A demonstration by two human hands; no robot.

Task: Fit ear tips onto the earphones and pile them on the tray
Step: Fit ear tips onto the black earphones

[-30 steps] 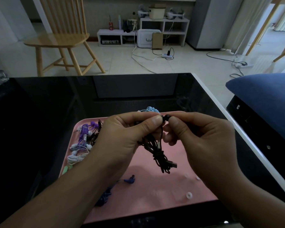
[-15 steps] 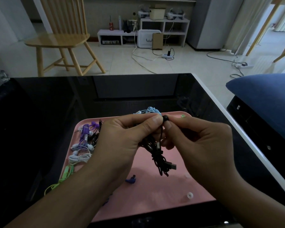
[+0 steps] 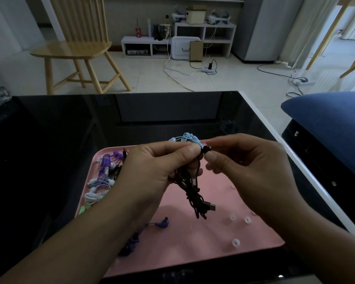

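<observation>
We held the black earphones (image 3: pixel 195 193) above the pink tray (image 3: pixel 193 249), our left hand (image 3: pixel 152 171) curled round the bundled cable with its thumb and forefinger pinching just below the earbud, while the plug end dangled free. Our right hand (image 3: pixel 244 162) pinched the black ear tip (image 3: pixel 206 149) on that earbud between thumb and forefinger, the other fingers curled loosely. On the tray lay a heap of purple and white earphones (image 3: pixel 103 175) at the left, light blue earphones (image 3: pixel 188 137) at the far edge, dark blue earphones (image 3: pixel 150 232) near us, and loose clear ear tips (image 3: pixel 235 242) at the right.
</observation>
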